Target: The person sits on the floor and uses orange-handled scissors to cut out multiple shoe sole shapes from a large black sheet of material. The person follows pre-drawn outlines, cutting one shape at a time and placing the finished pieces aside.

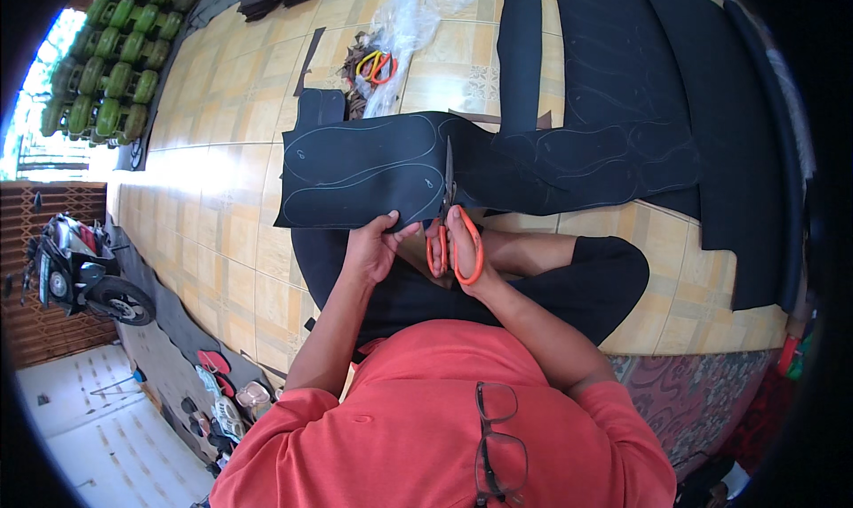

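Note:
My right hand (469,257) grips a pair of scissors (449,175) by its orange handles. The blades point away from me and lie across a black sheet (360,208), between its left part and the stretch that runs on to the right. Sole-shaped outlines are drawn on the sheet in pale lines. My left hand (373,246) pinches the near edge of the sheet, thumb on top, just left of the scissors. The sheet lies over my crossed legs (569,281). How far the blades have cut in, I cannot tell.
More black sheeting (622,55) spreads over the tiled floor at the far right. Beyond the sheet lie a second pair of scissors (377,67), dark scraps and clear plastic (409,28). Green gas cylinders (120,77), a motorcycle (80,268) and footwear (227,410) stand at the left.

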Tool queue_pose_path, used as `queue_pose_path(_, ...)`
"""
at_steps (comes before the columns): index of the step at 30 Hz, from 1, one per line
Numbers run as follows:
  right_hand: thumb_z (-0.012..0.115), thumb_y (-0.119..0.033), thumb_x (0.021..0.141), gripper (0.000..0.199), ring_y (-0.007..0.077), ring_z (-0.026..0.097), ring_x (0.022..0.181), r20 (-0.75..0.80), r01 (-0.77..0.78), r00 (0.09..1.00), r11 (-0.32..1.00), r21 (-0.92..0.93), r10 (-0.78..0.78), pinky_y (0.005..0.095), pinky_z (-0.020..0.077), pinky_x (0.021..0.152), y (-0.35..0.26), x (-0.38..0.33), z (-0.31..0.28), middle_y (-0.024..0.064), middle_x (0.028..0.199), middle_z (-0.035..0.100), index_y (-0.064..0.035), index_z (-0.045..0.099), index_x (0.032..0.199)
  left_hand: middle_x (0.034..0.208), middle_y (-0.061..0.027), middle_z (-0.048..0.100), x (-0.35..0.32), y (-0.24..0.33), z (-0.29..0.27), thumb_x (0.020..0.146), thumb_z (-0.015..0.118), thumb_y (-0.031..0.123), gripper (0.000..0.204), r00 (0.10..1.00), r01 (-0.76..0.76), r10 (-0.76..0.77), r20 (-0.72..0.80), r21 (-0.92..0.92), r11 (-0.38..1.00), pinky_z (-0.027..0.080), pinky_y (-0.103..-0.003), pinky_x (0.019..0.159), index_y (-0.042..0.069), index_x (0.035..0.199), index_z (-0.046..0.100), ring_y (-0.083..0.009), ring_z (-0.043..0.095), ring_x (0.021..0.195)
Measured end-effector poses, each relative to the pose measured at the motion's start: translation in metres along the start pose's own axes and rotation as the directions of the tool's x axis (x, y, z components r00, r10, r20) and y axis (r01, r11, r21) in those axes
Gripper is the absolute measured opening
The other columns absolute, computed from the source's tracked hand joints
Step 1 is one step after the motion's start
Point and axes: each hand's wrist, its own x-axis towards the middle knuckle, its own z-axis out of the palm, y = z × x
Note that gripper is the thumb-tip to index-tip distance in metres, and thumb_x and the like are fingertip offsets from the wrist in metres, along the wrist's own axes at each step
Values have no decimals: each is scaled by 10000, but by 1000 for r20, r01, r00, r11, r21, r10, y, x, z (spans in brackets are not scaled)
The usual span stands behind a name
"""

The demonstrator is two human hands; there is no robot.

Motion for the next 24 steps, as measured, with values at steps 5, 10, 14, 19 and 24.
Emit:
queue_pose_path(5,408,-559,978,576,132,435,362,-62,-103,994,983,-153,94,253,359,334,-5,-5,-10,21,513,424,-31,499,768,1094,-192,591,2,4,-10,887,511,-75,296,999,40,-39,19,-7,999,631,-357,738,-75,1183,504,-311,663,923)
queue_pose_path(10,425,-575,965,604,132,437,352,-79,-20,997,964,-264,-2,246,370,345,4,10,-7,29,504,440,-9,530,785,1093,-204,592,-5,1,-18,886,502,-75,319,998,57,-57,-15,-5,998,636,-348,725,-86,1204,476,-332,672,896)
queue_pose_path(14,433,-578,960,625,134,479,380,-114,-15,993,932,-363,-28,267,385,367,10,17,-11,49,510,492,2,565,766,1091,-198,596,-14,2,-9,885,498,-75,328,999,31,-31,-22,-14,999,637,-344,725,-79,1212,471,-331,677,875)
queue_pose_path(19,412,-558,976,603,127,457,380,-122,-32,992,881,-472,-29,255,364,352,2,13,-10,34,522,456,-15,534,745,1091,-199,598,-15,5,-16,877,497,-80,353,999,50,-51,-14,-28,998,638,-347,706,-75,1228,458,-327,681,862)
queue_pose_path(24,393,-588,968,649,129,494,415,-78,-51,997,907,-417,21,273,398,404,-6,33,-13,42,518,492,-5,577,749,1070,-209,608,-26,10,-13,873,503,-76,358,998,54,-54,16,35,998,637,-341,681,-87,1228,458,-322,686,829)
